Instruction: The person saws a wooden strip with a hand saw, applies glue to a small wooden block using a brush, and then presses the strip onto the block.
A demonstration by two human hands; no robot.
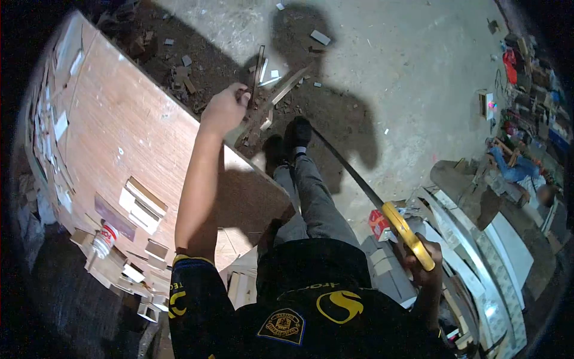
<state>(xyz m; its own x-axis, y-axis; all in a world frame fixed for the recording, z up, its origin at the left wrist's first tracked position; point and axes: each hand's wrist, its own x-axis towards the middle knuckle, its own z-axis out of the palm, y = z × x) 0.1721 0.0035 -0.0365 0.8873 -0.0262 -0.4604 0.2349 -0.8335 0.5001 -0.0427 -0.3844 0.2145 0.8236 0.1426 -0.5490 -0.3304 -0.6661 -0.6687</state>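
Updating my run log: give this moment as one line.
left hand: at dark strip | right hand: holding saw | scraps: on floor

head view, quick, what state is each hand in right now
Left hand: closed, apparently holding a thin strip.
Right hand: closed, holding the yellow-handled saw.

- I have open floor [430, 78] to pass over on the right.
- The saw [348, 166] slants across, between my right grip [423, 262] and the shoes [297, 134].
- The worktop [128, 102] edge blocks low passage left of my left grip [225, 109].
- Wood scraps [289, 87] clutter ahead.
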